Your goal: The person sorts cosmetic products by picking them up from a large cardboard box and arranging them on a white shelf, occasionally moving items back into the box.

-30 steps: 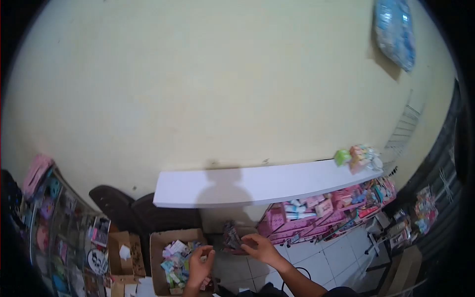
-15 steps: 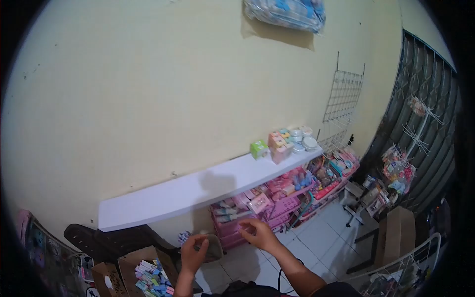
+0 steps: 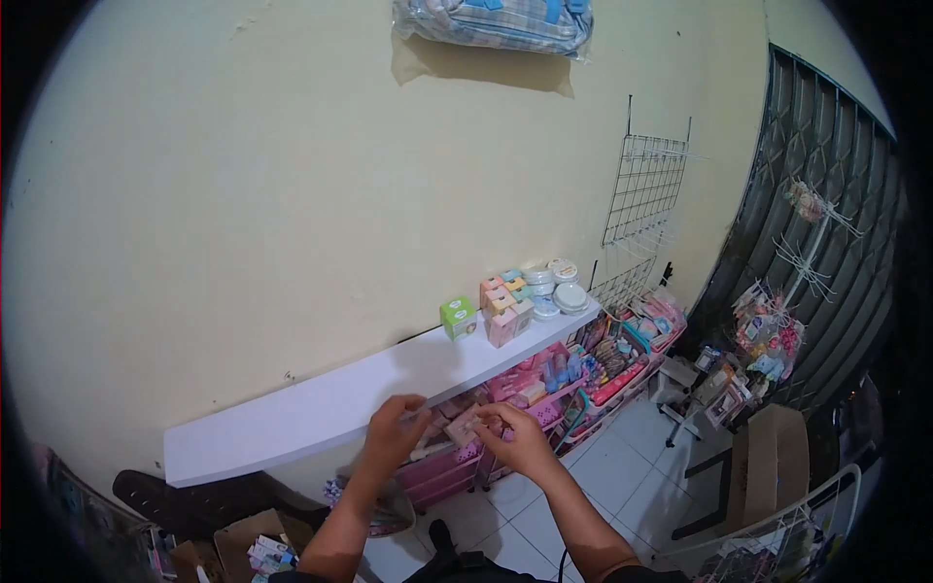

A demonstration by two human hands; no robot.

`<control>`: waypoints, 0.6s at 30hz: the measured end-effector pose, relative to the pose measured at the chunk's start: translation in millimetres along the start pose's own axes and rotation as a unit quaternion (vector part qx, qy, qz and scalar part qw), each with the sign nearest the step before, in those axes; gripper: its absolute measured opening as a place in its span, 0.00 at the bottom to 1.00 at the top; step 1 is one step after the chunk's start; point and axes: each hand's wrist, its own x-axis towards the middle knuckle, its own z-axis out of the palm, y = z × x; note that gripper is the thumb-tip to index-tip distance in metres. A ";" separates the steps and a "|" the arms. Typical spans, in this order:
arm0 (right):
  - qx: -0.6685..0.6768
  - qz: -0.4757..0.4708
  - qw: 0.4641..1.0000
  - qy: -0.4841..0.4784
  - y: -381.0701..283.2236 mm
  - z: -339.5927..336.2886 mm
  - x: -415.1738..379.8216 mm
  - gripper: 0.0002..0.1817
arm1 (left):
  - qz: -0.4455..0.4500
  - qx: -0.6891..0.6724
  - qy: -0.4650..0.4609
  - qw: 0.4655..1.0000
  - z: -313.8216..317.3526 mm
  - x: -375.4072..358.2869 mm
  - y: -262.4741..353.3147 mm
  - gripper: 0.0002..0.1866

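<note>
My left hand (image 3: pixel 394 432) is raised in front of the long white shelf (image 3: pixel 301 413), its fingers curved and a gap between thumb and fingertips. Facing it, my right hand (image 3: pixel 520 442) is also curled, thumb and fingers apart. I see nothing held in either hand. Behind and below them are pink baskets (image 3: pixel 442 481) of packaged goods, with a pale pink pack (image 3: pixel 463 428) near my right fingertips. On the shelf's right part stand a green box (image 3: pixel 458 319), a stack of small pastel boxes (image 3: pixel 503 316) and several round white tubs (image 3: pixel 570 298).
An open cardboard box (image 3: pixel 243 544) of small packs sits low left, near a dark chair (image 3: pixel 209 500). On the right are a wire grid (image 3: pixel 649 185), a display stand with hanging goods (image 3: pixel 773 325) and another carton (image 3: pixel 773 466). A wrapped plaid bag (image 3: pixel 501 24) hangs above.
Both hands have risen closer to the shelf's front edge, and my left hand has moved slightly right. The view has shifted, so the shelf goods sit further left.
</note>
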 end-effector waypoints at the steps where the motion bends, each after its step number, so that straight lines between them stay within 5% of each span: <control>1: 0.006 0.000 1.000 0.000 1.9 -2.1 6.5 0.16 | 0.039 0.020 0.009 0.999 6.1 18.7 -6.4 0.15; 8: -0.063 0.015 0.998 0.010 10.6 -12.7 59.0 0.16 | 0.118 0.074 0.015 0.990 45.7 123.8 -34.2 0.16; 18: -0.096 -0.003 0.994 0.051 18.2 -11.7 137.4 0.17 | 0.178 0.111 -0.038 0.977 62.8 175.3 -55.5 0.19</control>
